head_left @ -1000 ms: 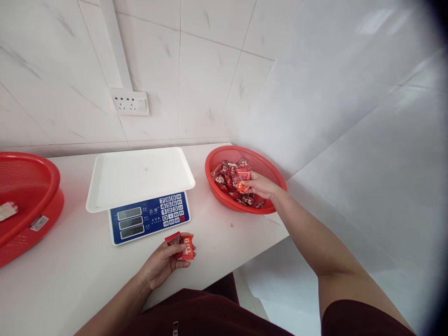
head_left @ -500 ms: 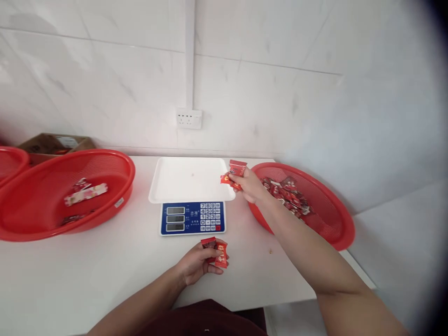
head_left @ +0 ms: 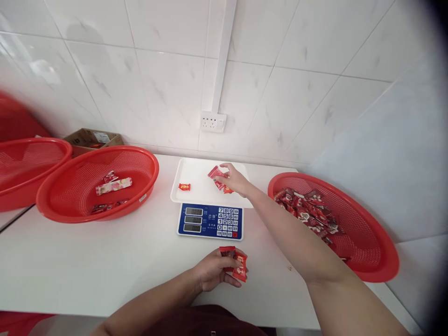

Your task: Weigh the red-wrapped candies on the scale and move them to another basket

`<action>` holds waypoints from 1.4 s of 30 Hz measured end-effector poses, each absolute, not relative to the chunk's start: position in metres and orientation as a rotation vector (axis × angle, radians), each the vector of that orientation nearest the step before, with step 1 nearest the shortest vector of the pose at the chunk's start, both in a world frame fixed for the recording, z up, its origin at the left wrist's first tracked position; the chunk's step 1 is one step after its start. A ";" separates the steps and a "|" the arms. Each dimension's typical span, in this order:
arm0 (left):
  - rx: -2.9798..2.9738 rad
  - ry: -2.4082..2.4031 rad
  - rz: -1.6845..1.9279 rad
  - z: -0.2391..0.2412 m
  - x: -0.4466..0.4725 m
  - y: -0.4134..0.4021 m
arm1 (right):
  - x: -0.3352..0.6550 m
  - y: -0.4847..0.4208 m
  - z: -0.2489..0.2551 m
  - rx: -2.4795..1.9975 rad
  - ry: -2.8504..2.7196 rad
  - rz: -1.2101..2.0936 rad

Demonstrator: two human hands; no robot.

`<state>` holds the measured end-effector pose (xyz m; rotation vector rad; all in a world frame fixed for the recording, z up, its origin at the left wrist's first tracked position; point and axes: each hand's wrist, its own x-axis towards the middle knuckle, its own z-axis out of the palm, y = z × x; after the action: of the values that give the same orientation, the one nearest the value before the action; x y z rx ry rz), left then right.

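My left hand (head_left: 213, 270), low over the table in front of the scale, pinches two small wrapped candies: a dark red packet (head_left: 227, 252) and a brighter orange-red packet (head_left: 241, 268) with gold lettering. Above the white weighing tray (head_left: 196, 170), my right hand (head_left: 235, 179) has its thumb and fingers around several red wrapped candies (head_left: 216, 176); whether these touch the tray is hard to tell. A single orange-red candy (head_left: 184, 186) lies on the tray's left side. Below the tray is the scale's blue panel (head_left: 210, 221) with displays and a keypad.
To the right, a red plastic basket (head_left: 376, 252) holds many wrapped candies. Another red basket (head_left: 70, 186) at left contains a few packets and a pink-and-white wrapper. Behind it stand a further red basket (head_left: 21, 186) and a cardboard box (head_left: 82, 138). A wall socket (head_left: 213, 122) is behind the scale.
My right hand has moved in from the tray's right edge to over it. An orange-red candy now lies on the tray's left. The view has shifted; my left hand keeps its packets.
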<state>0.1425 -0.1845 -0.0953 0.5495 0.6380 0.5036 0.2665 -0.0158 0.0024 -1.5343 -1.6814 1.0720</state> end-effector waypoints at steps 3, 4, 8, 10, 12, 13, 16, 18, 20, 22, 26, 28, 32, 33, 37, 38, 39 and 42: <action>0.550 0.635 0.508 -0.095 0.142 -0.184 | 0.275 -0.015 0.003 -1.643 -1.742 0.890; 0.552 0.637 0.507 -0.095 0.142 -0.184 | 0.277 -0.015 0.003 -1.649 -1.753 0.849; 0.553 0.658 0.497 -0.094 0.143 -0.186 | 0.280 -0.017 0.006 -1.594 -1.783 0.873; 0.568 0.661 0.494 -0.093 0.143 -0.186 | 0.279 -0.022 0.010 -1.610 -1.823 0.843; 0.596 0.665 0.510 -0.093 0.143 -0.187 | 0.279 -0.032 0.016 -1.627 -1.892 0.705; 0.606 0.672 0.528 -0.094 0.142 -0.186 | 0.281 -0.040 0.019 -1.614 -1.921 0.626; 0.602 0.703 0.594 -0.095 0.142 -0.183 | 0.290 -0.080 0.020 -1.508 -1.937 0.623; 0.585 0.717 0.635 -0.095 0.141 -0.182 | 0.299 -0.114 0.013 -1.474 -1.924 0.822; 0.581 0.719 0.676 -0.094 0.141 -0.181 | 0.307 -0.148 -0.002 -1.454 -1.902 1.063; 0.620 0.709 0.708 -0.091 0.141 -0.182 | 0.311 -0.175 -0.021 -1.478 -1.848 1.246; 0.829 0.695 0.741 -0.086 0.144 -0.187 | 0.310 -0.201 -0.053 -1.483 -1.582 1.485; 0.875 0.705 0.747 -0.087 0.145 -0.188 | 0.310 -0.202 -0.059 -1.457 -1.504 1.528; 0.863 0.677 0.729 -0.094 0.144 -0.185 | 0.315 -0.193 -0.055 -1.440 -1.542 1.536; 0.856 0.666 0.731 -0.095 0.144 -0.184 | 0.316 -0.189 -0.052 -1.439 -1.565 1.532; 0.783 0.662 0.769 -0.095 0.140 -0.179 | 0.311 -0.175 -0.041 -1.434 -1.643 1.499; 0.767 0.664 0.783 -0.094 0.140 -0.178 | 0.308 -0.172 -0.040 -1.435 -1.657 1.485; 0.755 0.667 0.796 -0.093 0.139 -0.177 | 0.305 -0.170 -0.039 -1.438 -1.667 1.469; 0.736 0.676 0.824 -0.090 0.138 -0.176 | 0.300 -0.169 -0.039 -1.451 -1.672 1.426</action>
<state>0.1383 -0.1761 -0.0904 0.7365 0.6762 0.8236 0.2996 -0.1688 -0.0390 -1.4509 -1.6717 1.4264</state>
